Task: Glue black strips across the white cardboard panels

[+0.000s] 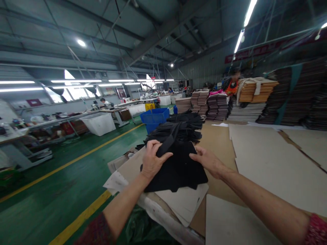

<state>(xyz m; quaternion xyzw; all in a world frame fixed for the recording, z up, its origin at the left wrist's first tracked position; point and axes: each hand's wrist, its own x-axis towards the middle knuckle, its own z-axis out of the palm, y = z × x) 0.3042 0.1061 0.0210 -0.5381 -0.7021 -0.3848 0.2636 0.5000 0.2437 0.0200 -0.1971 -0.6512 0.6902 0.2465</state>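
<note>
A flat black panel (176, 170) with notched edges lies in front of me on a stack of pale sheets (187, 204). My left hand (153, 159) is closed at its left side, gripping the lower end of a black fabric strap (169, 143). Its thumb stretches over the panel. At the panel's upper right edge, my right hand (206, 160) pinches the border between thumb and fingers. Just beyond both hands rises a heap of black fabric strips (178, 126). The strap runs up toward that heap.
Large pale boards (270, 166) cover the right of the table. Stacked material (217, 107) lines its far side, with a person in an orange garment (232, 86) behind. A blue crate (154, 117) stands beyond the heap. Green floor (76, 177) extends left.
</note>
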